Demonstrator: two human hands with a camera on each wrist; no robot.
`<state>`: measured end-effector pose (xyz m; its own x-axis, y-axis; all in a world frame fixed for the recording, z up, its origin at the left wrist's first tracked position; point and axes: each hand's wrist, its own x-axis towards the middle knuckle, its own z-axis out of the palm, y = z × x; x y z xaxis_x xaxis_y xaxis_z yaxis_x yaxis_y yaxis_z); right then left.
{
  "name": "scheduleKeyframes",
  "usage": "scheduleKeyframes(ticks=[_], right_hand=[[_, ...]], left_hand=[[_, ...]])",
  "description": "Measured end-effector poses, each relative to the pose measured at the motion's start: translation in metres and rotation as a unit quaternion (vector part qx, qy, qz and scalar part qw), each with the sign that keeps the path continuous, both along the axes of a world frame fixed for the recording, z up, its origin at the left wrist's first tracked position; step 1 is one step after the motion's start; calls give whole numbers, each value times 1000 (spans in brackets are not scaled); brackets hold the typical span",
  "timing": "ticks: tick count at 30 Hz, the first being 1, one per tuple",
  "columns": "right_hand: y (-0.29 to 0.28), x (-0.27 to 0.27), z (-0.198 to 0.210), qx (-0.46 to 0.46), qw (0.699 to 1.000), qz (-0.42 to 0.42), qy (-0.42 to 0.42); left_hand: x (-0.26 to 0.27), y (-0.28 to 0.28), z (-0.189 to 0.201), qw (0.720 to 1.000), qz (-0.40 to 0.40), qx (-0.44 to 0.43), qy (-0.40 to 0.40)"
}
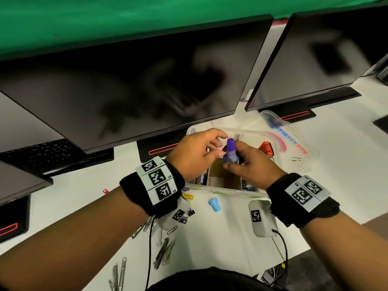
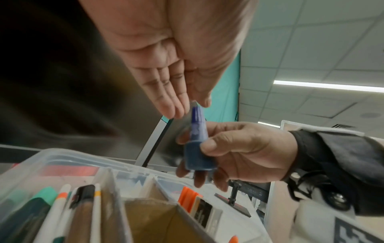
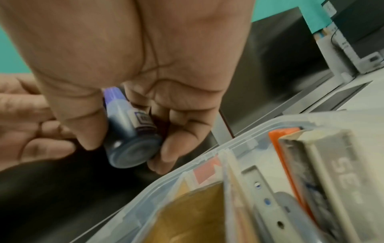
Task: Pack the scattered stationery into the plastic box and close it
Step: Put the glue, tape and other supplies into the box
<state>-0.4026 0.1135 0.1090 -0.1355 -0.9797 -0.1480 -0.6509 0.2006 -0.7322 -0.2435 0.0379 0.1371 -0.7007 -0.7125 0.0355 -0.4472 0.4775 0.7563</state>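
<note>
My right hand (image 1: 236, 163) grips a small blue ink bottle (image 1: 230, 156) with a purple cap, upright above the open clear plastic box (image 1: 220, 191). The left wrist view shows the bottle (image 2: 197, 148) between the right thumb and fingers. Seen from the right wrist, its round base (image 3: 133, 152) faces the camera. My left hand (image 1: 219, 143) hovers at the cap, its fingers (image 2: 172, 105) straight and its thumb beside the tip, holding nothing. The box (image 2: 51, 152) holds pens, cardboard dividers and an orange item.
The box lid (image 1: 294, 143) lies open behind the box on the right. On the white desk in front lie a light-blue cap (image 1: 214, 204), a yellow piece (image 1: 188, 196), a binder clip (image 1: 191, 212), paper clips (image 1: 172, 229) and metal clips (image 1: 117, 274). Dark monitors (image 1: 136, 91) stand close behind.
</note>
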Motion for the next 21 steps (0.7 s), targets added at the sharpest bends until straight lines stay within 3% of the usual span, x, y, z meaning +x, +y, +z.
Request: scheduleKeyframes(ticks=[4,7,10,14,21], right_hand=[[9,-23,-7,5,997,-71,10],[14,-40,-12,41,990,-114,64],[15,-46,-22,105,978,-113,138],[9,-39,-33,129,966,-78,208],[-4,-38,-51,226,919,-48,320]], left_hand=[[14,-11,-19,983,-54,-48,-169],[25,-13,-37,959,-92,-12,-268],[32,-12,-49,951,-115,22,-284],[33,-12,-55,946,-116,-16,-302],[34,-13,-55,955,-107,9,-277]])
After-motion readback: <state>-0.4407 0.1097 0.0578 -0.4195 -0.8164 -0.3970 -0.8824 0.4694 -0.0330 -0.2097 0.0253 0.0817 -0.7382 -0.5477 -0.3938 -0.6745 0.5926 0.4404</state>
